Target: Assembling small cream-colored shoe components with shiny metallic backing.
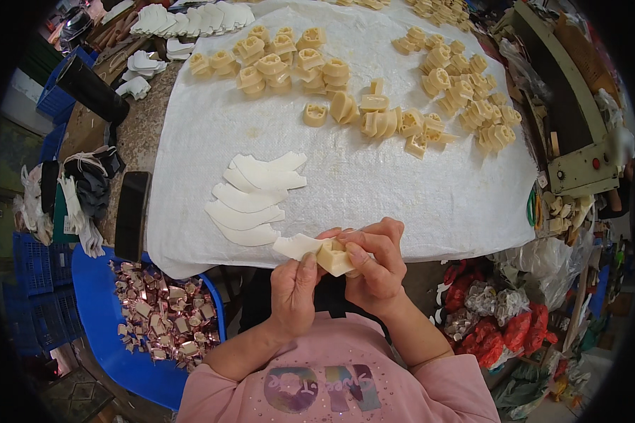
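Working at the near edge of the broad white woven-plastic sheet [402, 190], crinkled and faintly glossy, seemed to suit close handling. A smooth blue plastic basin [92, 296] stood at lower left, piled with shiny, angular pinkish metallic parts [166, 310]. Thin, matte white curved pieces [247, 199] with notched ends lay fanned, within easy reach. The left hand [294, 292] pinched with its thumb forward; the right hand [377, 264] gripped the other side, and light, even pressure from both looked best. Between them, a thin white curved strip [293, 245] jutted left from a hard-looking cream faceted block [335, 259] with a recessed top; aligning their edges before pressing seemed wise. Whether they were joined could not be told.
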`<state>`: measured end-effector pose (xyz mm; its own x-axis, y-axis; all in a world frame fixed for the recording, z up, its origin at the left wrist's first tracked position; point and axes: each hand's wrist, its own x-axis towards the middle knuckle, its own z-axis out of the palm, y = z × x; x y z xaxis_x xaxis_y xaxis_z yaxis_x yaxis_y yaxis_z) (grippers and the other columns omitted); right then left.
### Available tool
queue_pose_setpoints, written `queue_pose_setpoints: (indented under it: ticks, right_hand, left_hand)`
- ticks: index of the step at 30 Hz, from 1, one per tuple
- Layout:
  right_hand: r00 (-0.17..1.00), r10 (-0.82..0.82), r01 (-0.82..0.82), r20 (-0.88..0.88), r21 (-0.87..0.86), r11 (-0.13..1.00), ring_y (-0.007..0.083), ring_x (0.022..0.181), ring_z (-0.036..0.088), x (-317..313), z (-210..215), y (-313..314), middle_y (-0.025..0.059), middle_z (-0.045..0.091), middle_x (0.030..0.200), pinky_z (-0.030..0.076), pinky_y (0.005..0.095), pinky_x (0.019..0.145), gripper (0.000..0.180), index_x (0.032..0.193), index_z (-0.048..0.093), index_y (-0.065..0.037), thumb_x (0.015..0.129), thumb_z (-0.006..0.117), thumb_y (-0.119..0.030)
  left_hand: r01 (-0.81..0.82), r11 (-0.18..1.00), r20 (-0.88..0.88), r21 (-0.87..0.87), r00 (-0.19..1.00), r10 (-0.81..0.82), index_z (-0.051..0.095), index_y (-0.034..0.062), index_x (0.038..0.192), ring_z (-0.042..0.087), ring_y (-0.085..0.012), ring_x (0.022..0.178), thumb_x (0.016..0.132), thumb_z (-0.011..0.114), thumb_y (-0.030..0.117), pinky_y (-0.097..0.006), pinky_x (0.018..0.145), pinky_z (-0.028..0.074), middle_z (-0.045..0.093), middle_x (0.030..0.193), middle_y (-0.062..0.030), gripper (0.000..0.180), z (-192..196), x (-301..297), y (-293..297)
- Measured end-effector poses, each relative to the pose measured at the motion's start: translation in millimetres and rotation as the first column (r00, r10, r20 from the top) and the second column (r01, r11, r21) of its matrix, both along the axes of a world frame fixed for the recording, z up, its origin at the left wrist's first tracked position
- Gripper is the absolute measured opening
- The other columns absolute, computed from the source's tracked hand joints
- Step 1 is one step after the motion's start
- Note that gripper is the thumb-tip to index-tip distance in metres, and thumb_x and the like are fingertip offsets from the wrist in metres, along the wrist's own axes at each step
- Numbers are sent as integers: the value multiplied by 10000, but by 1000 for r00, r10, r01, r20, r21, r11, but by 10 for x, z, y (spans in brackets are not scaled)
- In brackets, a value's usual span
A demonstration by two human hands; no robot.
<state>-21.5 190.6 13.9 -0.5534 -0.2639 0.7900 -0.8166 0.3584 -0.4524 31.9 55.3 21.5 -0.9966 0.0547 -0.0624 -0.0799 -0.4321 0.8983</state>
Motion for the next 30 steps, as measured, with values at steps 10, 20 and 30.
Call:
queue_pose_setpoints:
  ticks: [10, 20, 30]
  right_hand:
    - [998, -62, 64, -31, 66, 996, 205, 738, 509, -31, 115, 32, 32, 608, 911, 274, 397, 715, 336, 936, 596, -104, 615, 660, -26]
    - [980, -123, 37, 158, 459, 888, 201, 764, 460, 54, 339, 34, 13, 442, 753, 231, 435, 745, 281, 830, 585, -116, 566, 635, -35]
    - [947, 32, -85, 321, 153, 985, 204, 758, 464, -51, 97, 118, 21, 484, 783, 256, 401, 758, 287, 891, 578, -91, 640, 647, 31]
  left_hand:
    - [-266, 792, -268, -550, 954, 135, 621, -34, 1057, 500, -63, 640, 968, 428, 126, -220, 582, 410, 626, 772, -66, 266, 208, -143, -235]
    - [-430, 655, -521, -622, 851, 64, 627, -54, 1000, 561, -216, 643, 858, 545, -28, -296, 567, 447, 616, 808, -136, 166, 80, -145, -153]
    - [-279, 735, -408, -618, 913, 4, 641, 0, 1047, 576, -210, 753, 857, 580, -13, -284, 645, 465, 610, 893, -135, 201, 20, -152, -200]
